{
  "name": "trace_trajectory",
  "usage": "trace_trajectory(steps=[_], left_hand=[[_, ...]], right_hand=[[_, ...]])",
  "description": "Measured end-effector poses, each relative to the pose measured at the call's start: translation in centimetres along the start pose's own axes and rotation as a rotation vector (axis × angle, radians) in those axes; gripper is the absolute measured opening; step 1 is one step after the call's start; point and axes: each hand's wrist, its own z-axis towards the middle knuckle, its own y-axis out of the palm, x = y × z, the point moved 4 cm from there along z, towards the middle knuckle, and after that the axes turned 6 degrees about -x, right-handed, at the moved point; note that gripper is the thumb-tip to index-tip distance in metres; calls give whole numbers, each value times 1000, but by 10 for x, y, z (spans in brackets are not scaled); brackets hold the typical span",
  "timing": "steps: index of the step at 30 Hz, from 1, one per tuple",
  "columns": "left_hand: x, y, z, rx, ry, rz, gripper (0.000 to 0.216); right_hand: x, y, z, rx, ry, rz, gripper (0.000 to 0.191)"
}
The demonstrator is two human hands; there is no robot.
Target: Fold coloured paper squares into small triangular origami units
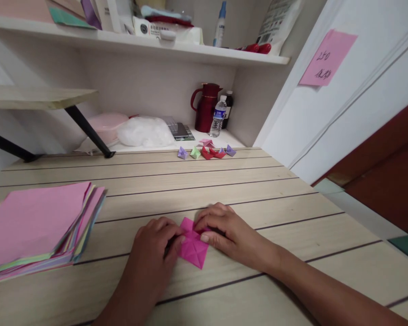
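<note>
A magenta folded paper piece point(192, 247) lies on the wooden table point(224, 185), creased into triangles. My left hand point(155, 242) presses on its left edge with bent fingers closed against it. My right hand point(223, 231) covers its upper right part, fingers curled down and pinching the paper. Both hands touch the same piece, which is partly hidden under the fingers.
A stack of coloured paper sheets point(37, 226), pink on top, lies at the left. Several small folded paper shapes point(206, 152) sit at the table's far edge. Behind stand a red jug point(206, 106), a water bottle point(218, 117), a white bag point(144, 131). A shelf point(139, 43) hangs above.
</note>
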Motion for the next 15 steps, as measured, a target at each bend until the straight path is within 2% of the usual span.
trace_trajectory(steps=[5,11,15], left_hand=[[1,1,-1,8,-20,17,16],[3,0,0,1,-84,69,15],[-3,0,-1,66,-153,74,11]], right_hand=[[9,3,4,103,84,52,3],[11,6,7,155,127,29,9],[11,8,8,165,122,-48,14]])
